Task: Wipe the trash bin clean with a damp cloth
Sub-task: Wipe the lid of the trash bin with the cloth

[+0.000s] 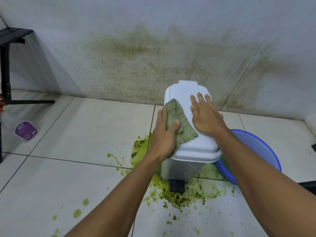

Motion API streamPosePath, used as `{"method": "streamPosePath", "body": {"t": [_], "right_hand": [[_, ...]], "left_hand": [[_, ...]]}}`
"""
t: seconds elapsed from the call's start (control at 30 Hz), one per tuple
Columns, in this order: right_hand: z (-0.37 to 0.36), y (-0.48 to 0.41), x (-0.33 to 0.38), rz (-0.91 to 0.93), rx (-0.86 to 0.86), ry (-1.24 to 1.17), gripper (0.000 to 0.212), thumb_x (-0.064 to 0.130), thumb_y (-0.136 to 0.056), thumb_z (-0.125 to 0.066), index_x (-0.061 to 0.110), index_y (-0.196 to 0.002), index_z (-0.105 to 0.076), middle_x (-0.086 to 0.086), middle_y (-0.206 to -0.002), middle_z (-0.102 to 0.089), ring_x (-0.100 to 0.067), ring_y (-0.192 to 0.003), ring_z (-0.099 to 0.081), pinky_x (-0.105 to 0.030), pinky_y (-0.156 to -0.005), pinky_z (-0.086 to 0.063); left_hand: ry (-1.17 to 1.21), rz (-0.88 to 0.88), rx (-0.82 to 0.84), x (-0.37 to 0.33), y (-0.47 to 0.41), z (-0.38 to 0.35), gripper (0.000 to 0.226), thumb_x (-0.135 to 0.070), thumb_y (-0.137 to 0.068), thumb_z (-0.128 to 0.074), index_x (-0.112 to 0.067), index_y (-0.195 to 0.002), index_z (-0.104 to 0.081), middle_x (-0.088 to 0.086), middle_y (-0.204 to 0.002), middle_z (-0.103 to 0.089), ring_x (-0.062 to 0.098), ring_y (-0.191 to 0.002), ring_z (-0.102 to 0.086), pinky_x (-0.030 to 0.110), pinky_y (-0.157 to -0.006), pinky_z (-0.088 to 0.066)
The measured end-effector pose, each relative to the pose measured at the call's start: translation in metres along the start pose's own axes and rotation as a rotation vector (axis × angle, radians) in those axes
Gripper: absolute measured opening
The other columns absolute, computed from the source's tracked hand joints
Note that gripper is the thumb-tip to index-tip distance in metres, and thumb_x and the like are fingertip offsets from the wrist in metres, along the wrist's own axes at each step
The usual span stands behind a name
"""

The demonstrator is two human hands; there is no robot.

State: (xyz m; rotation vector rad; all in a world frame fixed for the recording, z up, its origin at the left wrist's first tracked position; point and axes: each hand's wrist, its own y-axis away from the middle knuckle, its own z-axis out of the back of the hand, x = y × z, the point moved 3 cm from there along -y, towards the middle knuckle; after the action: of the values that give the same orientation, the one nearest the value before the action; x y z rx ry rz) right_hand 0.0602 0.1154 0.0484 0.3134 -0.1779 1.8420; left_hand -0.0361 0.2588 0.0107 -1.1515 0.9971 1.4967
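A small white pedal trash bin (181,170) stands on the tiled floor near the wall, its white lid (183,93) closed and its black pedal (177,185) facing me. A green-stained damp cloth (177,115) lies across the left half of the lid. My left hand (164,134) grips the cloth at the lid's left edge, thumb on top. My right hand (205,117) rests flat on the right half of the lid, fingers spread, holding nothing.
Green slime (188,195) is pooled around the bin's base and spattered over the tiles; the wall (136,65) behind is stained green. A blue basin (261,147) sits right of the bin. A spray bottle (25,130) and black stand (6,79) are at the left.
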Motion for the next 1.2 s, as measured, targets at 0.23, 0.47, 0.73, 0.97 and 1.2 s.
{"method": "streamPosePath", "body": {"t": [0.23, 0.47, 0.73, 0.97, 1.2], "right_hand": [[0.001, 0.001, 0.001, -0.008, 0.019, 0.027, 0.053, 0.034, -0.109, -0.018, 0.026, -0.161, -0.010, 0.004, -0.170, 0.003, -0.021, -0.156, 0.008, -0.053, -0.123, -0.012], [0.000, 0.000, 0.000, -0.007, 0.018, 0.017, 0.053, 0.034, -0.109, -0.018, 0.027, -0.161, -0.010, 0.005, -0.170, 0.003, -0.020, -0.156, 0.009, -0.053, -0.124, -0.013], [0.001, 0.003, 0.000, 0.004, 0.037, 0.025, 0.054, 0.036, -0.109, -0.016, 0.027, -0.161, -0.008, 0.006, -0.169, 0.005, -0.019, -0.155, 0.010, -0.053, -0.122, -0.011], [0.003, 0.001, -0.004, 0.016, 0.045, -0.005, 0.052, 0.038, -0.109, -0.017, 0.032, -0.161, -0.010, 0.011, -0.169, 0.005, -0.016, -0.155, 0.011, -0.056, -0.120, -0.015], [0.005, -0.008, -0.015, 0.277, 0.127, -0.033, 0.054, 0.047, -0.107, -0.024, 0.035, -0.160, -0.014, 0.016, -0.167, 0.000, -0.011, -0.154, 0.012, -0.054, -0.125, -0.007]], "left_hand": [[-0.082, 0.005, 0.051, -0.006, -0.038, 0.003, 0.080, -0.063, -0.089, -0.040, -0.035, -0.162, -0.019, -0.012, -0.168, -0.022, 0.012, -0.154, -0.023, 0.045, -0.125, -0.022], [-0.062, 0.031, 0.083, -0.005, -0.032, 0.004, 0.077, -0.063, -0.094, -0.037, -0.036, -0.162, -0.014, -0.014, -0.170, -0.015, 0.009, -0.155, -0.016, 0.045, -0.127, -0.017], [-0.058, 0.014, 0.028, -0.002, -0.011, -0.001, 0.073, -0.062, -0.094, -0.041, -0.040, -0.160, -0.020, -0.015, -0.168, -0.021, 0.011, -0.153, -0.024, 0.044, -0.126, -0.021], [-0.085, 0.062, 0.106, -0.022, -0.075, 0.002, 0.067, -0.048, -0.106, -0.037, -0.027, -0.164, -0.011, -0.007, -0.172, -0.005, 0.013, -0.158, -0.006, 0.042, -0.128, -0.010], [-0.017, -0.007, -0.025, -0.004, 0.014, -0.015, 0.070, -0.046, -0.108, -0.038, -0.030, -0.163, 0.002, -0.015, -0.170, 0.009, 0.003, -0.155, 0.006, 0.035, -0.128, -0.002]]}}
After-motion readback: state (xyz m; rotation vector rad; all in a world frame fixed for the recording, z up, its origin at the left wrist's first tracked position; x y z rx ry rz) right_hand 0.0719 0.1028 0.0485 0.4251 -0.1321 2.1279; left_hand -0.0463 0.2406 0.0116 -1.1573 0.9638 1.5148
